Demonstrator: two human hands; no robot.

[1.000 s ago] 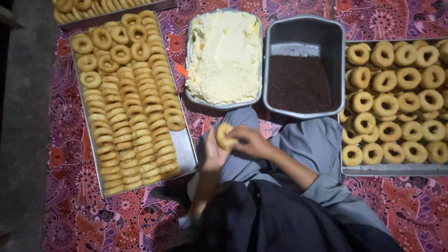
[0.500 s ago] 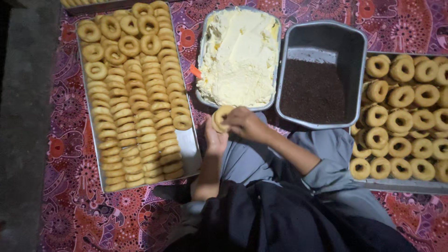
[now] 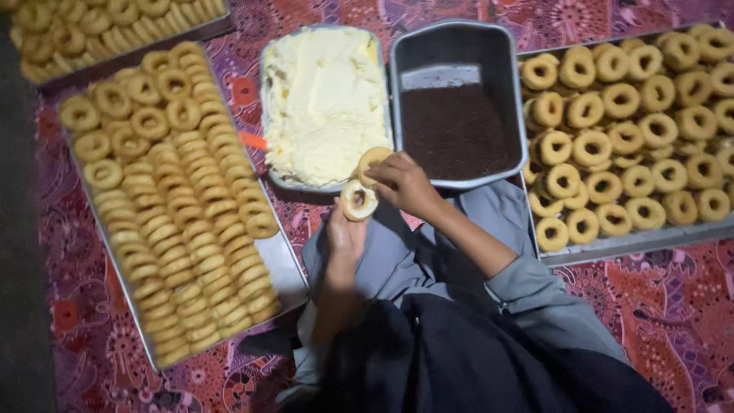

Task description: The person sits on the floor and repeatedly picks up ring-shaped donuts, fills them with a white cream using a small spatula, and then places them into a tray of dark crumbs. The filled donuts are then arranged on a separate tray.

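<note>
From above, through the head camera, the person sits on a red and purple patterned cloth (image 3: 673, 321) with trays all round. The left hand (image 3: 345, 233) is raised over the lap, fingers closed up around a ring-shaped doughnut half (image 3: 358, 200) whose cut face, smeared pale, turns upward. The right hand (image 3: 407, 183) sits just beside it, fingers pinched on a second doughnut half (image 3: 373, 162), held at the near edge of the pan of pale yellow cream (image 3: 325, 99). The two halves are close together, almost touching, in front of that pan.

An orange handle (image 3: 252, 141) pokes out at the cream pan's left side. Right of the cream stands a grey metal pan of dark chocolate sprinkles (image 3: 455, 130), filled only in its nearer part, the far end bare.

On the person's left a long metal tray (image 3: 287, 268) carries doughnuts, some lying flat at the far end and the rest packed on edge in rows. On the right another tray (image 3: 634, 243) holds whole ring doughnuts lying flat. A third tray of doughnuts (image 3: 115, 30) shows at the top left corner.
</note>
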